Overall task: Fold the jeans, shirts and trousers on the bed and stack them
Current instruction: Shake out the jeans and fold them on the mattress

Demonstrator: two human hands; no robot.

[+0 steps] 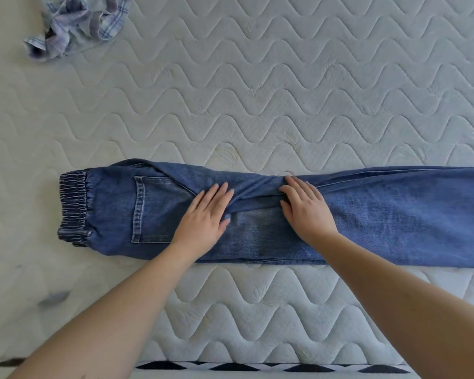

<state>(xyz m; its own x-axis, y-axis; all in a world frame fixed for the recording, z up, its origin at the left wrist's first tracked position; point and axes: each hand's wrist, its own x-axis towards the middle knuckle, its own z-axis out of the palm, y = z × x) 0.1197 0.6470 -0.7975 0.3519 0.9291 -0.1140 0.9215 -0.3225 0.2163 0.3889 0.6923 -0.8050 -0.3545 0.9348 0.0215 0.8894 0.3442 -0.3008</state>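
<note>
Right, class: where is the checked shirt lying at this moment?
In the head view, the checked shirt lies crumpled at the far left corner of the mattress, well apart from the jeans and both hands.

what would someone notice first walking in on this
The blue jeans stretched lengthwise across the quilted mattress, elastic waistband at the left, legs running off the right edge. Both hands press flat on them mid-length, the left hand by the back pocket, the right hand beside a crease. A crumpled plaid shirt lies at the far left corner.
</note>
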